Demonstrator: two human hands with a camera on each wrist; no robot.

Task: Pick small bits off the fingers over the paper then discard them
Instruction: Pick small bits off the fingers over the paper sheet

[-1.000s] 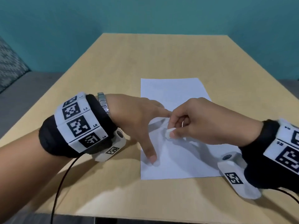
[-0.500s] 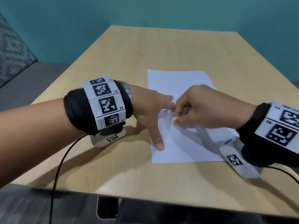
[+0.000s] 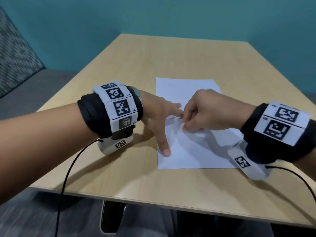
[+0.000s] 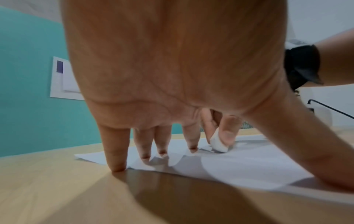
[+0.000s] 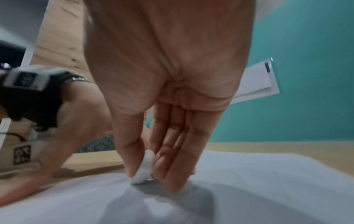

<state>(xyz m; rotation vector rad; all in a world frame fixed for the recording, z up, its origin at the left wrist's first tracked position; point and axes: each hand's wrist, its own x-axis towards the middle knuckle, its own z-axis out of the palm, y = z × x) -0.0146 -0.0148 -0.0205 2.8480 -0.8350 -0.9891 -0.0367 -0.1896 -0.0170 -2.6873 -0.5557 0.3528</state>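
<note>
Where knuckles hide it overhead, white lump (image 5: 144, 168) pinched in right hand (image 3: 203, 112); left hand (image 3: 159, 113) spread on paper (image 3: 188, 86).

It looks like an office or meeting room: a plain wooden table (image 3: 179, 53) stands against teal walls (image 3: 153, 14), a grey patterned upholstered seat (image 3: 15, 53) runs along the side, and a white wall plate (image 4: 61, 78) is mounted nearby.

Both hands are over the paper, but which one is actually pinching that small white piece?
The right hand: it pinches the white piece between thumb and fingers. The left hand holds nothing, its fingers spread with tips resting on the paper.
</note>
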